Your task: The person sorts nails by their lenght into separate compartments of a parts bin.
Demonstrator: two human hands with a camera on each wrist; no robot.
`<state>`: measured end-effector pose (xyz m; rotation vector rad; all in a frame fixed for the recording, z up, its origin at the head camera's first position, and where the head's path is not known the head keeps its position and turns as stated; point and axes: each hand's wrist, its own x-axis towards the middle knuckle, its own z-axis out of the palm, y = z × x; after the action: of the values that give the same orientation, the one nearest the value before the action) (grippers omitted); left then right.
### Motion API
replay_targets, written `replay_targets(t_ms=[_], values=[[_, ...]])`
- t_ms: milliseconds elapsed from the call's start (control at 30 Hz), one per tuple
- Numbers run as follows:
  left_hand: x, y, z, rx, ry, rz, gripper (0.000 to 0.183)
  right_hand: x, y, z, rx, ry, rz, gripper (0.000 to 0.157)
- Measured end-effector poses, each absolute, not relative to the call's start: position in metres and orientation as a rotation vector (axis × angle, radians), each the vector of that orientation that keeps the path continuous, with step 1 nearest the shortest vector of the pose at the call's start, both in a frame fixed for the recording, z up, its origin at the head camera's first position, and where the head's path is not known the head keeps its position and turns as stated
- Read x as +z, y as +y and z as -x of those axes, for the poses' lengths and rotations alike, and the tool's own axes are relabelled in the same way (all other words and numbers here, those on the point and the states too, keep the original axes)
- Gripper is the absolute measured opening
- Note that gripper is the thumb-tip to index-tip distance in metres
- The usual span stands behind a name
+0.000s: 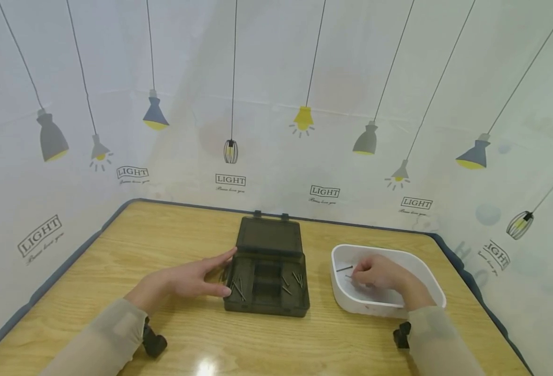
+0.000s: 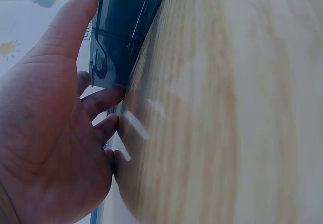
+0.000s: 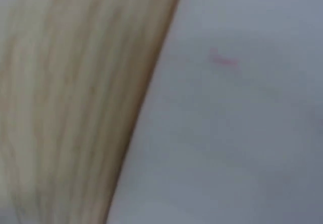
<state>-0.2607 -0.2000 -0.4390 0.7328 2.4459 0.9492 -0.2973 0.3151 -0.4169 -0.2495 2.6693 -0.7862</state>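
Note:
A dark see-through compartment box (image 1: pixel 267 305) lies with its lid (image 1: pixel 269 236) raised toward the back. Several thin metal nails or screws lie in its left and right compartments, such as one loose piece (image 1: pixel 286 290) on the right. My left hand (image 1: pixel 187 277) has its thumb and forefinger stretched against the box's left side; in the left wrist view the other fingers rest on the table. Inside a white tub (image 1: pixel 342 303), my right hand (image 1: pixel 380 272) reaches down with bent fingers. Beside its fingertips lies a long dark nail or screw (image 1: pixel 344 269). I cannot tell whether the fingers pinch one.
The wooden table (image 1: pixel 182 334) has a dark edge along the back and sides. A light curtain (image 1: pixel 276 162) printed with hanging lamps rises behind it. The tub's white wall fills much of the right wrist view, close to the camera.

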Motion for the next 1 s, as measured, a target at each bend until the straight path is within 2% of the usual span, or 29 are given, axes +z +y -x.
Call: replay_targets(t_ms=[333,633,1000], values=[[-0.440,-0.201,0.261,0.963,2.441,-0.732,0.108,-0.404,0.322,0.291,-0.895,2.650,0.277,0.022],[-0.442,-0.202,0.263,0.956,2.439,-0.734,0.108,-0.397,0.316,0.283,-1.202,2.591,0.277,0.034],[-0.441,-0.201,0.262,0.957,2.436,-0.735,0.107,-0.374,0.291,0.272,-1.415,2.483,0.422,0.035]])
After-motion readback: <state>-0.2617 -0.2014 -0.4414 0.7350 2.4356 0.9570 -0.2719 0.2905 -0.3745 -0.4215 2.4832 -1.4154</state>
